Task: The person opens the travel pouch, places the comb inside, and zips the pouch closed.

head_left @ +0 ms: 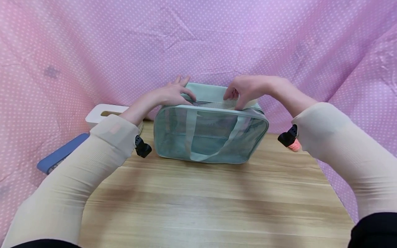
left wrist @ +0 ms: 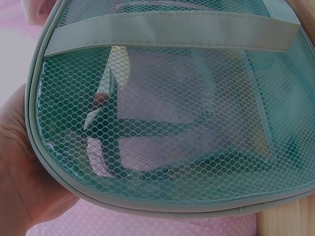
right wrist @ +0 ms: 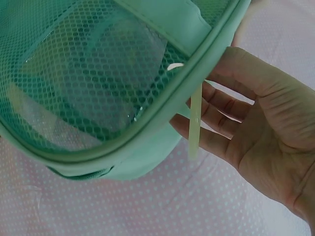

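Note:
A mint-green wash bag (head_left: 198, 137) with clear and mesh panels stands upright on the table, its top open and a strap handle hanging down its front. My right hand (head_left: 249, 88) pinches a pale yellow comb (head_left: 221, 105) lying across the opening. In the right wrist view, a narrow part of the comb (right wrist: 195, 123) shows beside the bag's edge. My left hand (head_left: 172, 93) is at the opening's left end, some fingers raised and spread, the thumb and a bent finger near the rim. In the left wrist view, the bag's front panel (left wrist: 187, 182) hides most fingers.
At the left stand a white box (head_left: 96, 115) with an oval slot and a long blue object (head_left: 63, 151), both partly behind my left arm. A coral-pink item (head_left: 295, 146) peeks out by my right sleeve. Pink dotted cloth (head_left: 198, 41) hangs behind the wooden table (head_left: 198, 199).

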The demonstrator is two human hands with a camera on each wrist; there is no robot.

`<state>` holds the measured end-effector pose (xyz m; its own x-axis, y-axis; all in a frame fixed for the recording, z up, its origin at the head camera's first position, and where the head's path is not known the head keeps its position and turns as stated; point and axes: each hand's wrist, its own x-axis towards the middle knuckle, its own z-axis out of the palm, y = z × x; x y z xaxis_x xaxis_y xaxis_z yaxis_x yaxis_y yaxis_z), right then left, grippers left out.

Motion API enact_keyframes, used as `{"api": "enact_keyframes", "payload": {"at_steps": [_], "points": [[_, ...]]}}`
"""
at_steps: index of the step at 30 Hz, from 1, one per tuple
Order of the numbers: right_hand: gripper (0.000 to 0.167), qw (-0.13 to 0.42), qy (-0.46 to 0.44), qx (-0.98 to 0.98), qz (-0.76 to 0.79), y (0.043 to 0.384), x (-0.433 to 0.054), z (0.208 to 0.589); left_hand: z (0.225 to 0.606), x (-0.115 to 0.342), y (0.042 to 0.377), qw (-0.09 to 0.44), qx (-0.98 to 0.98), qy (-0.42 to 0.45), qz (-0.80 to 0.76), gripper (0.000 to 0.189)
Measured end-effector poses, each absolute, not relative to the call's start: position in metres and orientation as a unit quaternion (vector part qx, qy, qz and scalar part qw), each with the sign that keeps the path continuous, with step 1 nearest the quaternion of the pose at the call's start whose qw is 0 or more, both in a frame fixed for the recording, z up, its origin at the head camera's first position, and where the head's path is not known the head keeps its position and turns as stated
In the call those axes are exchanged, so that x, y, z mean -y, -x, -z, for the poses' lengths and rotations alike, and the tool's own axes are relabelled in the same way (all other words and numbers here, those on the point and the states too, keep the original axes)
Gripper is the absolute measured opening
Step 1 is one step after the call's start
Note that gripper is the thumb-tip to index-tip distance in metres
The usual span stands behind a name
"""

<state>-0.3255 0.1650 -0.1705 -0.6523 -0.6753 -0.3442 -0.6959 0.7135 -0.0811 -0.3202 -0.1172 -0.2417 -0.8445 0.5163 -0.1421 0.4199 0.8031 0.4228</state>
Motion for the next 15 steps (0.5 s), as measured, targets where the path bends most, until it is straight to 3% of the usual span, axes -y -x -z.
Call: {"api": "enact_keyframes", "payload": {"at_steps": [8,15], "points": [[0.034,0.183,0.389,-0.903,-0.030,0.3259,-0.1579,0.1729,0.2417,0.1175,0.3190,0.122,-0.941,-0.252,-0.191,0.044],[0.046,0.201,0.361,-0.911,0.004,0.3239,-0.1576,0.1731,0.2408,0.1170,0.3171,0.125,-0.941,-0.249,-0.194,0.044]]}}
